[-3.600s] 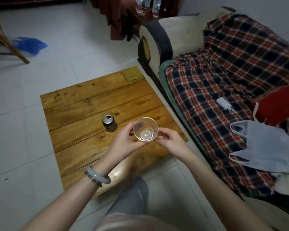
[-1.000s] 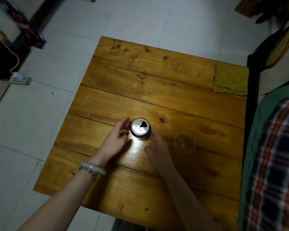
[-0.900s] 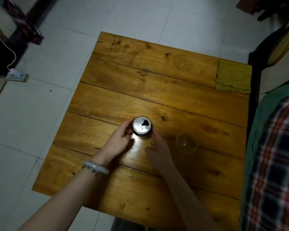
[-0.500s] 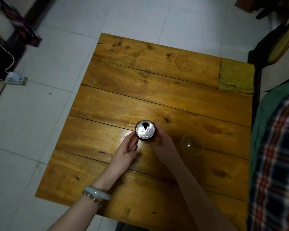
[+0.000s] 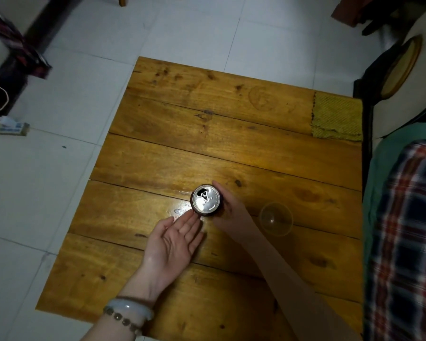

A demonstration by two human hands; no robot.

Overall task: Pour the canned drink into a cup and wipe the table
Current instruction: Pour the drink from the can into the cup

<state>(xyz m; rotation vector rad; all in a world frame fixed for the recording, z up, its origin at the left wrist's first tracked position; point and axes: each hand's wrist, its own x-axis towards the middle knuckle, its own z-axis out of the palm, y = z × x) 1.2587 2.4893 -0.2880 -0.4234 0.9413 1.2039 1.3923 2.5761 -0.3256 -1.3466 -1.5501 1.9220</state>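
Note:
An opened dark drink can (image 5: 206, 199) with a silver top stands upright near the middle of the wooden table (image 5: 207, 143). My right hand (image 5: 229, 207) wraps round its right side, fingers curled against the can. My left hand (image 5: 174, 241) lies palm up just below and left of the can, fingers straight, its tips close to the can's base. A clear plastic cup (image 5: 276, 219) stands upright and empty to the right of my right hand. A yellow-green cloth (image 5: 336, 116) lies flat on the table's far right corner.
A sofa with a plaid cover (image 5: 408, 230) runs along the table's right edge. White tiled floor (image 5: 47, 193) surrounds the table. A power strip (image 5: 10, 125) with a cable lies on the floor at the left.
The cup went from my hands onto the table. Both hands reached to the can; my right hand closed round it and my left turned palm up and drew back from it.

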